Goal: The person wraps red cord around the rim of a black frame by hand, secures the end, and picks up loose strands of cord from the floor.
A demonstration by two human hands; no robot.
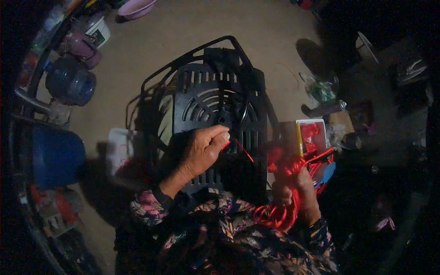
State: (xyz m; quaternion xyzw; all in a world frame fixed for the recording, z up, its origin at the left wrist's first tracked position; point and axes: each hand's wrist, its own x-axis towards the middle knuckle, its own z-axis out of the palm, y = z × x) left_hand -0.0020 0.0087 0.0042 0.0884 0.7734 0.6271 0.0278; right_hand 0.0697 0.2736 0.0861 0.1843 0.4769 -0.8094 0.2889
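Observation:
My left hand (205,147) is closed in a pinch in front of the black panel, a bit of red showing at its fingertips. From near it, a thin red strand (244,151) slants down to the right. My right hand (300,185) grips a bundle of red cord (277,219), whose loops hang below the fingers. Some red material above that hand is blurred. Behind both hands stands a black slotted plastic panel (182,110) with a tubular frame (188,55), perhaps a chair.
A white-rimmed box (324,133) with red pieces stands beyond my right hand. On the left are a white container (114,151), a blue tub (57,156) and a large water bottle (71,81). A pink basin (136,8) lies on the floor (279,27). The right side is very dark.

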